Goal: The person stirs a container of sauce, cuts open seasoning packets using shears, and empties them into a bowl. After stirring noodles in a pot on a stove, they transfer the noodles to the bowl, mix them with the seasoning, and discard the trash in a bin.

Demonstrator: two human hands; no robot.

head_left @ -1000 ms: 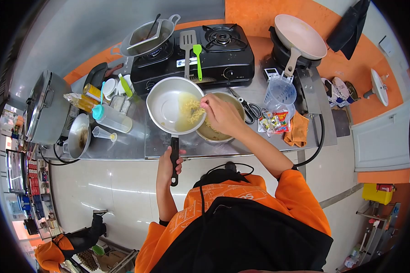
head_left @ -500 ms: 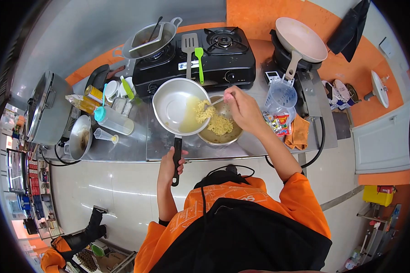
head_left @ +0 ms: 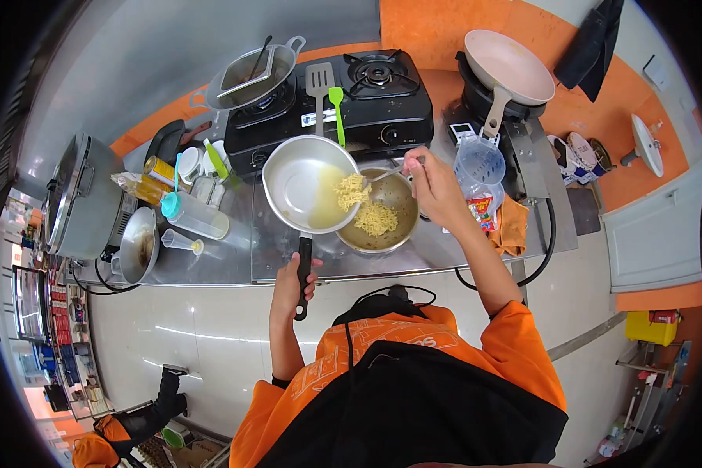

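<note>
My left hand (head_left: 298, 281) is wrapped round the black handle of a silver saucepan (head_left: 292, 175), which is tilted toward the right with yellowish broth along that side. Its rim overlaps a metal bowl (head_left: 402, 199) on the counter. Instant noodles (head_left: 352, 193) hang at the saucepan's rim, and more noodles (head_left: 376, 219) lie in the bowl. My right hand (head_left: 433, 183) grips the handle of a metal fork (head_left: 386, 173), whose far end reaches the noodles at the rim. The fork's tip is hidden among the noodles.
A black gas stove (head_left: 327, 101) stands behind, bearing a slotted spatula (head_left: 320, 86), a green brush (head_left: 338, 113) and a pot (head_left: 257, 78). Bottles and a small pan (head_left: 138, 246) sit left; a measuring jug (head_left: 480, 161) and orange cloth (head_left: 510, 226) lie right. Another person (head_left: 125, 429) is behind left.
My right hand and the fork handle have shifted slightly right, uncovering more of the bowl. The saucepan stays tilted in nearly the same place. The other person has moved a little.
</note>
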